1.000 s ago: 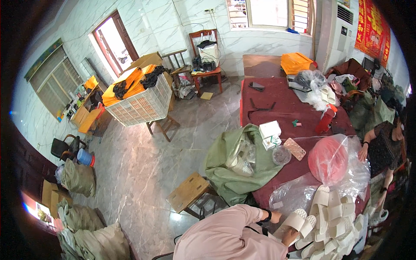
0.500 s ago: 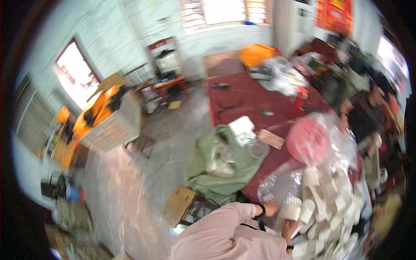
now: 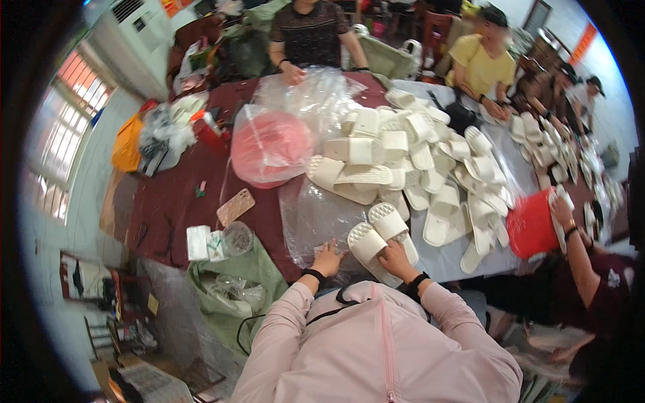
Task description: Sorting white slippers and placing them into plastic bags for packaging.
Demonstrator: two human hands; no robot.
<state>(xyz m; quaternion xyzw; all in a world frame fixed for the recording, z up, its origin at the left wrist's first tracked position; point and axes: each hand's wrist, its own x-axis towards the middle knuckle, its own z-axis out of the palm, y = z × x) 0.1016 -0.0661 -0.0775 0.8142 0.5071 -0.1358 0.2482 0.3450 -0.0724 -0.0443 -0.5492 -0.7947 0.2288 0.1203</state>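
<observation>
View swung since the earlier frames: window and floor gone to the left edge, bench (image 3: 168, 201) with dark red cover now filling the centre, more seated people visible along the far and right sides. Pair of white moulded foam slippers (image 3: 379, 238) still at the near edge, soles up, side by side. Right hand (image 3: 396, 260) closed over the heel end of the pair, gripping it. Left hand (image 3: 327, 258) resting flat with fingers spread on the clear plastic bag (image 3: 316, 215) just left of the slippers, gripping nothing. Heap of white slippers (image 3: 416, 158) beyond, loose on the bench. Pink round basin inside a clear bag (image 3: 272, 148) left of the heap. Red plastic basket (image 3: 531, 225) at right, held by another person's hand, contents unclear. Small clear round tub (image 3: 236, 237) near the left, contents unclear.
</observation>
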